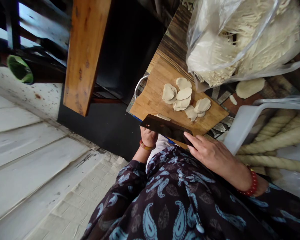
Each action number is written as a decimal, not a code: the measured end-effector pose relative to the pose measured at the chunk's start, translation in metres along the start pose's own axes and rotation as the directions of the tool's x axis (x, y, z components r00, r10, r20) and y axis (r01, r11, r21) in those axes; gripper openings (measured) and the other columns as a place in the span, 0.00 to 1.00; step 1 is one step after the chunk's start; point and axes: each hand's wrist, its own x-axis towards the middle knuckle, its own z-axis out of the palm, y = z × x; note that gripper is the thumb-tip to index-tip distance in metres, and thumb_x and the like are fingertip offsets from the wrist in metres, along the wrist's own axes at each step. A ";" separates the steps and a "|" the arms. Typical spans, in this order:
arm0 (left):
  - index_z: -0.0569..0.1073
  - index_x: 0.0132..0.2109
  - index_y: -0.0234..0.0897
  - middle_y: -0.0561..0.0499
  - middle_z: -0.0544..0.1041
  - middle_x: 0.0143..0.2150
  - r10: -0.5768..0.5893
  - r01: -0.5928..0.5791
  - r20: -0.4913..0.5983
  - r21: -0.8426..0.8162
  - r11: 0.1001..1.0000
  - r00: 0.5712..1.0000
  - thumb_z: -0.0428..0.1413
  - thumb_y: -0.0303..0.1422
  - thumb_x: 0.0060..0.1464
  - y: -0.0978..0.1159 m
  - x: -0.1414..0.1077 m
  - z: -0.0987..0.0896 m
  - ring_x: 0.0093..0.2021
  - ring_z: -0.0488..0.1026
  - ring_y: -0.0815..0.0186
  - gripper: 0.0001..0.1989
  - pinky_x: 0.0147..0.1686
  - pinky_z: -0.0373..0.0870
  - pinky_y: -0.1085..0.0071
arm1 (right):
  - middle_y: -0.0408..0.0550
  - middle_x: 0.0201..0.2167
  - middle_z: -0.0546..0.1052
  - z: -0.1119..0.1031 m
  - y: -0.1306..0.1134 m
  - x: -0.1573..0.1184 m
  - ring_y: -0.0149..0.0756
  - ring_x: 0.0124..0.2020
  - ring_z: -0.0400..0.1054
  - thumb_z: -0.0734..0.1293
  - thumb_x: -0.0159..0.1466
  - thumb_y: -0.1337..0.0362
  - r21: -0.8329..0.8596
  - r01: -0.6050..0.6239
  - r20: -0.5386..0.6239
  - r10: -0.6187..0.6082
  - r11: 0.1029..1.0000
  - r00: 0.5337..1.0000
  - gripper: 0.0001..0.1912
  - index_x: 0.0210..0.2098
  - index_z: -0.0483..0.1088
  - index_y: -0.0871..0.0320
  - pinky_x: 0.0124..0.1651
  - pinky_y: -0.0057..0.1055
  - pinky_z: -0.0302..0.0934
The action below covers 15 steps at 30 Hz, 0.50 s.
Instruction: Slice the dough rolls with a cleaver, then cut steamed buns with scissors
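White-painted floorboards (32, 160) and pale paving (85, 196) run along the left, below a raw wooden plank (85, 56). Ahead, a bamboo cutting board (210, 116) sits on a dark-grained wooden bench (175, 40), beside a clear plastic bag (210, 36) of pale strands. A thick twisted straw rope (272, 143) lies to the right. A cluster of pleated dumplings (183, 94) rests on the board, just beyond a black cleaver (166, 130) whose blade crosses the board's near edge. The left grip (148, 136), with an orange bangle, is curled closed around the blade's near end. The right grip (210, 150), with red beads at the wrist, stays spread, its fingertips lying on the far end. The dumplings sit apart from both hands, and a thin strip of dough (163, 117) lies just beside the blade.
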 end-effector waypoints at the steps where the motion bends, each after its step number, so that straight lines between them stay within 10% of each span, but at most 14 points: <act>1: 0.72 0.26 0.41 0.51 0.71 0.25 0.043 -0.042 -0.040 0.025 0.999 0.998 0.50 0.38 0.64 0.001 0.001 0.000 0.34 0.71 0.63 0.18 0.43 0.69 0.59 | 0.49 0.36 0.78 -0.001 -0.001 0.000 0.34 0.30 0.72 0.58 0.72 0.61 -0.002 -0.006 0.009 0.006 1.000 1.000 0.23 0.64 0.65 0.58 0.31 0.32 0.57; 15: 0.71 0.24 0.41 0.51 0.71 0.24 0.120 -0.118 -0.004 0.136 0.984 0.993 0.51 0.31 0.61 0.010 0.008 -0.005 0.33 0.70 0.62 0.16 0.45 0.65 0.58 | 0.49 0.37 0.79 -0.004 -0.005 0.007 0.34 0.29 0.73 0.58 0.71 0.61 -0.008 -0.024 0.053 0.024 1.000 0.998 0.23 0.64 0.65 0.58 0.31 0.32 0.58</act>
